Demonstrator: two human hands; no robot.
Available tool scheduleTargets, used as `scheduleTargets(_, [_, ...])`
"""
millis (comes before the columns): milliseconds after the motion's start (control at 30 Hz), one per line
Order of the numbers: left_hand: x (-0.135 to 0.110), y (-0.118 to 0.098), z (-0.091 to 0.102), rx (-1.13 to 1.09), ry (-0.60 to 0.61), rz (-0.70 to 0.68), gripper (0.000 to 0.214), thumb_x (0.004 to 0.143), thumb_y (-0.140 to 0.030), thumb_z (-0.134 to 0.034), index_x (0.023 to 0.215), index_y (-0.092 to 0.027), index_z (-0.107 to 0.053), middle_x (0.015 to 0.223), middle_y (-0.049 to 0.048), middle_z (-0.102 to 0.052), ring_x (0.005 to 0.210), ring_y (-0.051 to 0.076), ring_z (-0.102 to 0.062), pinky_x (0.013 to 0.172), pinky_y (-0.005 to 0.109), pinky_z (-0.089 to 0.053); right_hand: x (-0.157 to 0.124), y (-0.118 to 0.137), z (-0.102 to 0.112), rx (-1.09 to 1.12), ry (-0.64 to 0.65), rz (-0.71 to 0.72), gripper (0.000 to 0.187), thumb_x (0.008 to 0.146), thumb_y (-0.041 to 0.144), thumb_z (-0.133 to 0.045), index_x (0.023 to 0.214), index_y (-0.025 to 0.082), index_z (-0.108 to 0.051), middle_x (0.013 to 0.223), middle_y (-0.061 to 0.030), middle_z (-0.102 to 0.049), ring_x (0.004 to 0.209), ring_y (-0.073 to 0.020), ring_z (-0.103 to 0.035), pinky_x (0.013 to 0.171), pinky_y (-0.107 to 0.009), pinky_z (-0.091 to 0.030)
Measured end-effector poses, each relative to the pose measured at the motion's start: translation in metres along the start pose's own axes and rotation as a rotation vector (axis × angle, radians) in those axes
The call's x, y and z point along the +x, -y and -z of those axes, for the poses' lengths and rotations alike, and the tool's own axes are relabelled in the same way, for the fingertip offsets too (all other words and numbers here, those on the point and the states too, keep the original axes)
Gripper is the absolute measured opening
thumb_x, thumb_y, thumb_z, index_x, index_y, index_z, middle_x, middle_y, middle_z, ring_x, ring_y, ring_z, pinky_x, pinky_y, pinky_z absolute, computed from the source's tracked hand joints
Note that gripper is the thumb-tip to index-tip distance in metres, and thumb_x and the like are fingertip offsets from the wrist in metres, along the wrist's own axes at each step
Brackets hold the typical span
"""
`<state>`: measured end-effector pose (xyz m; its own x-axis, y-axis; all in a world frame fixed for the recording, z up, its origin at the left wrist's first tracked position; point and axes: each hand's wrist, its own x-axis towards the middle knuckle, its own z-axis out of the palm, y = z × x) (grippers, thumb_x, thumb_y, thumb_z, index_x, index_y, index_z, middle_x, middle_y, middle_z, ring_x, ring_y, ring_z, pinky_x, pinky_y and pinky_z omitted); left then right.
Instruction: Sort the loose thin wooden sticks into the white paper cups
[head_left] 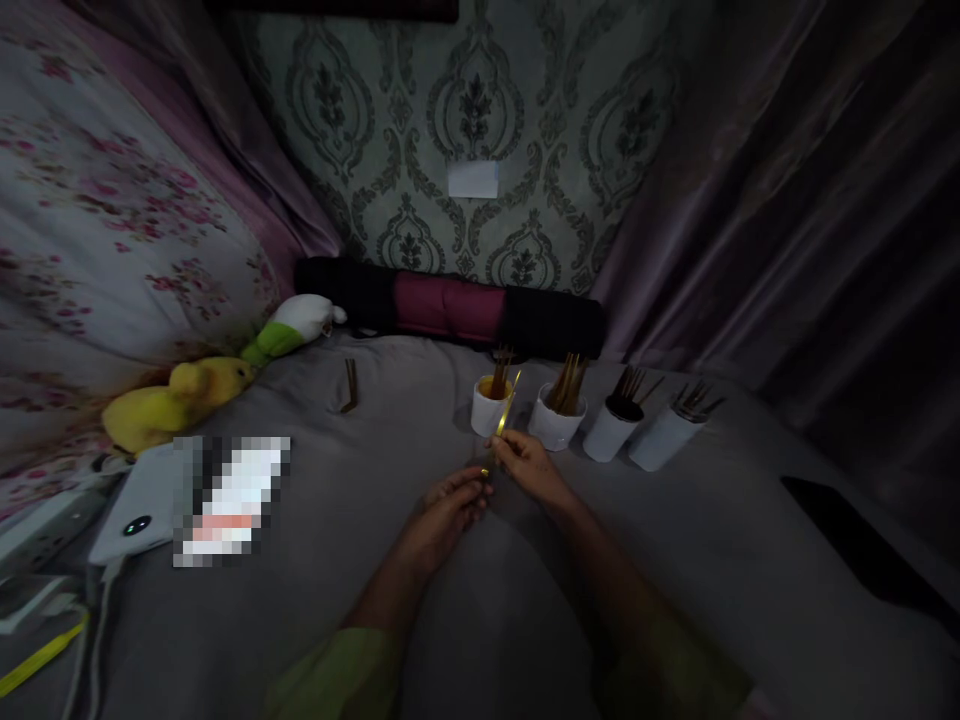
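Observation:
My right hand [523, 462] pinches a thin, shiny gold strip [508, 405], which points up and away in front of the first white cup [489, 412]. Just below and to the left is my left hand [454, 500], its fingers curled together around a small gold-coloured piece [485, 472]. Whether that piece joins the strip cannot be made out. Thin brown sticks [502, 375] stand in the first cup, which has yellow inside. To its right are a wider white cup [555, 430] and two more white containers, a cup [609, 435] and a leaning one [660, 440], all holding thin sticks.
A few thin sticks [350, 385] lie on the grey cloth [337, 620]. At left are a lit phone [232, 500], a white device [142, 505], a power strip [45, 530] and plush toys [180, 395]. A black-and-maroon roll [450, 308] lies along the wall; a dark flat object [862, 540] lies right.

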<state>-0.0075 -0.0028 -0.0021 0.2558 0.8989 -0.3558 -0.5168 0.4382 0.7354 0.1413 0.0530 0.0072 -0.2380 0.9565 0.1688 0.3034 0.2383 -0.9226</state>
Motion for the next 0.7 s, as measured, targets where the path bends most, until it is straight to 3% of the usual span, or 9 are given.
scheduleTargets(400, [0.002,0.002,0.003,0.044,0.010,0.036,0.029,0.070,-0.011,-0.065,0.099,-0.011,-0.059,0.082,0.0063,-0.064,0.062,0.006,-0.053,0.061,0.018,-0.040,0.005,0.007,0.009,-0.035,0.020,0.006,0.030,0.080,0.040,-0.047,0.069,0.014,-0.059,0.057,0.0027,-0.047,0.054,-0.0087,-0.042,0.051,-0.021,-0.031])
scheduleTargets(700, [0.002,0.003,0.003,0.045,-0.020,0.045,0.028,0.071,-0.009,-0.064,0.098,-0.011,-0.059,0.081,0.0069,-0.065,0.062,0.007,-0.054,0.060,0.019,-0.042,0.023,0.022,0.025,-0.053,-0.056,-0.006,0.034,0.080,0.043,-0.046,0.078,0.013,-0.062,0.062,0.0007,-0.052,0.049,-0.0075,-0.041,0.046,-0.020,-0.031])
